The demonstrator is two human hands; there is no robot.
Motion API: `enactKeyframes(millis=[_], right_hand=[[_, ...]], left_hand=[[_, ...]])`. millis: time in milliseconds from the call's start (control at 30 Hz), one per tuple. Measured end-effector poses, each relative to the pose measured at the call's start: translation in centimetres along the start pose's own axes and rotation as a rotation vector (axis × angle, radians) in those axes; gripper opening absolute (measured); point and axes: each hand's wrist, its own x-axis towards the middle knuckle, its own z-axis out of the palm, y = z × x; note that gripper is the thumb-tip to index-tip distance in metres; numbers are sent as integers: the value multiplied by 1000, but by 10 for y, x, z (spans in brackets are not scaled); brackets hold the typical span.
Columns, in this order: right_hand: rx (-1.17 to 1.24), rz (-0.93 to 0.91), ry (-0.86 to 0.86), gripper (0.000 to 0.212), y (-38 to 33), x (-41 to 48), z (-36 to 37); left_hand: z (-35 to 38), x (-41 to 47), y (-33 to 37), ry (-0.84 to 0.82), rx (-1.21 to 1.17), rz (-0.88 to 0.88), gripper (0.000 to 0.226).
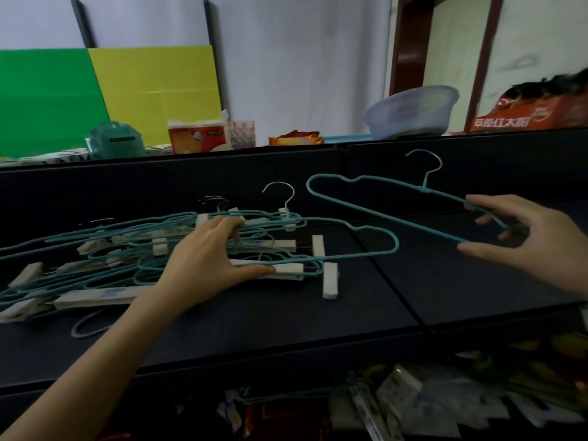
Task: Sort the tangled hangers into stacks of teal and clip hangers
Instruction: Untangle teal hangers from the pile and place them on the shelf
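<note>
The tangled pile (127,240) lies on the left and centre of the dark, matte tabletop (286,319). It consists of thin teal wire hangers with notched shoulders, interlocked with clip hangers (276,244). The clip hangers have flat white bars, blocky white clips and bright metal hooks. Two white clips stand upright in the view at the right edge of the pile.

The left hand (210,259) rests on top of the pile with its fingers extended and spread. Its thumb lies along a white bar, and its fingertips press on the teal wires without gripping anything.

The right hand (521,240) pinches one separate teal hanger (424,189) by its right end, with thumb and fingers closed on the thin wire. This hanger is over the right part of the tabletop, tilted, with its silver hook pointing away from the person. Its rounded left end is near the pile's right edge
</note>
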Motion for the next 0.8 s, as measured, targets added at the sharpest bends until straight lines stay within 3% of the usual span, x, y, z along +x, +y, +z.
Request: enactKeyframes(millis=[167,467,667,800], right_hand=[[-33,29,-6,85,35,-5,-38],[-78,0,-113,73,140,12,-114],[-58,-14,-195,75,195,23,-140],[-25,-27,-249,75,218,28,-145]], left_hand=[[33,27,61,-21,-26,37,106],[113,78,191,-24,-104,8,105],[166,102,258,-145,-151,-73,105],[188,109,280,-216,-102,-95,93]])
